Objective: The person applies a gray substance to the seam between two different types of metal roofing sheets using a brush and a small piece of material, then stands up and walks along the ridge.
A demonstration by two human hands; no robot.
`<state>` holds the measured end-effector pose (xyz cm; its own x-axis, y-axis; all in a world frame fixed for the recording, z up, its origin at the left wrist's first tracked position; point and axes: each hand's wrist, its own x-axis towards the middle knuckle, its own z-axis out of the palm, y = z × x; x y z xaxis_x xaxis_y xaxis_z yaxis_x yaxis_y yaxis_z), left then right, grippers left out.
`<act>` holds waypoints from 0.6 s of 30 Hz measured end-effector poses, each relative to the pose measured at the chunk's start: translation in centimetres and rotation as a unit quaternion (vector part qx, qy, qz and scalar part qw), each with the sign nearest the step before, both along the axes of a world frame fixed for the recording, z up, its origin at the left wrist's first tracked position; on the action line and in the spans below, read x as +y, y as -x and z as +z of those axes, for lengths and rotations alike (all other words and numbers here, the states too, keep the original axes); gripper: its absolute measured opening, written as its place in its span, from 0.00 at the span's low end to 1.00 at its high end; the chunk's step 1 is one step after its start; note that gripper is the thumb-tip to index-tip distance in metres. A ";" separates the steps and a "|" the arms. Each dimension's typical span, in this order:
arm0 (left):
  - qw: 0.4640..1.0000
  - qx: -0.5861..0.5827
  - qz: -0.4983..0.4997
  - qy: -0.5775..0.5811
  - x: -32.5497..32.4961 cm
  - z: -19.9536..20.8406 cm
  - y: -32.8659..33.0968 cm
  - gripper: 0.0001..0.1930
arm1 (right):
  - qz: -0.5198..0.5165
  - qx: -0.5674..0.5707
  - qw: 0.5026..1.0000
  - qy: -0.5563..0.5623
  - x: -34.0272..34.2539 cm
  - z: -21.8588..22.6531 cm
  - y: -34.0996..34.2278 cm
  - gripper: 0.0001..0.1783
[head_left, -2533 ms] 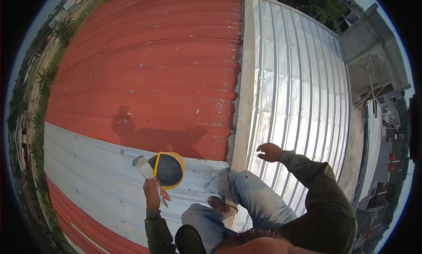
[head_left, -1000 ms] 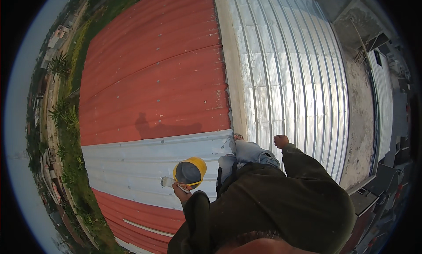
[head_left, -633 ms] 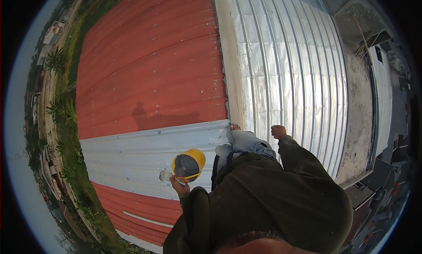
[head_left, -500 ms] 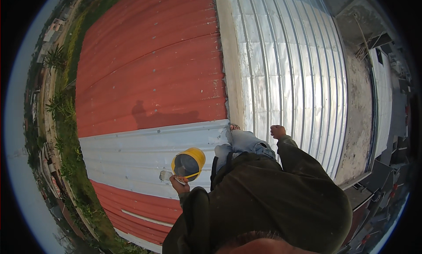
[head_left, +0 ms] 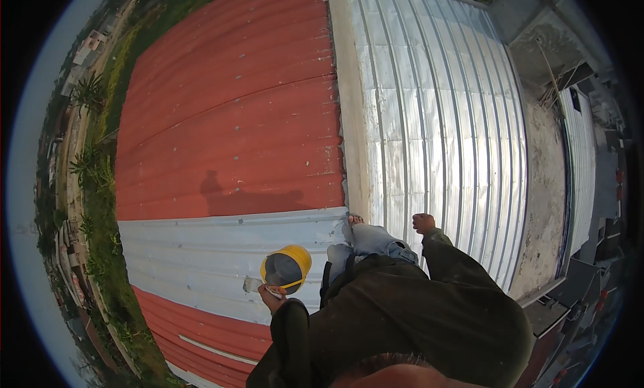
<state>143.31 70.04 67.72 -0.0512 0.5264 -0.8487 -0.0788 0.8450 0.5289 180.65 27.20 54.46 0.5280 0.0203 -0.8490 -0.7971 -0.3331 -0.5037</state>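
Note:
My left hand (head_left: 272, 299) is closed around a paintbrush (head_left: 252, 285) whose pale, wide bristle end points out to the left. Right beside that hand is a yellow bucket (head_left: 302, 259), its inside grey. The bucket's rim and handle run up to my fingers, so the hand seems to carry it as well. Off to the other side, my right hand (head_left: 423, 223) hangs with its fingers curled closed, over the silver metal roof (head_left: 443, 140). Nothing shows in it. Between the hands, my bare foot (head_left: 355, 219) stands by the concrete ledge.
Red corrugated roofing (head_left: 235, 106) lies ahead on the left, with a whitish band (head_left: 194, 247) across it near me. A narrow concrete ledge (head_left: 352, 120) divides it from the silver sheets. Grass (head_left: 100, 254) lies far below past the left edge. A concrete strip (head_left: 543, 200) borders the right.
The roof and my hands sit slightly lower in the picture. The bucket and paintbrush stay with my left hand, and the right hand remains closed.

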 end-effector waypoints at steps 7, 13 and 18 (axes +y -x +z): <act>1.000 -0.016 -0.021 -0.011 -0.1 0.7 -3.1 0.11 | -0.037 0.009 0.997 -0.068 -3.2 -2.7 -0.6 0.12; 0.999 -0.013 0.006 -0.036 0.6 1.6 -4.0 0.11 | -0.034 0.007 0.999 -0.005 -1.1 -0.6 -0.3 0.12; 0.994 -0.053 -0.061 -0.071 0.6 1.7 -4.7 0.11 | -0.034 0.002 0.999 0.011 -1.6 -0.3 -0.2 0.13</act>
<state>148.05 70.63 69.44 0.1059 0.6384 -0.7624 -0.0424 0.7689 0.6379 180.87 25.63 54.19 0.5249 -0.0341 -0.8505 -0.8196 -0.2898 -0.4943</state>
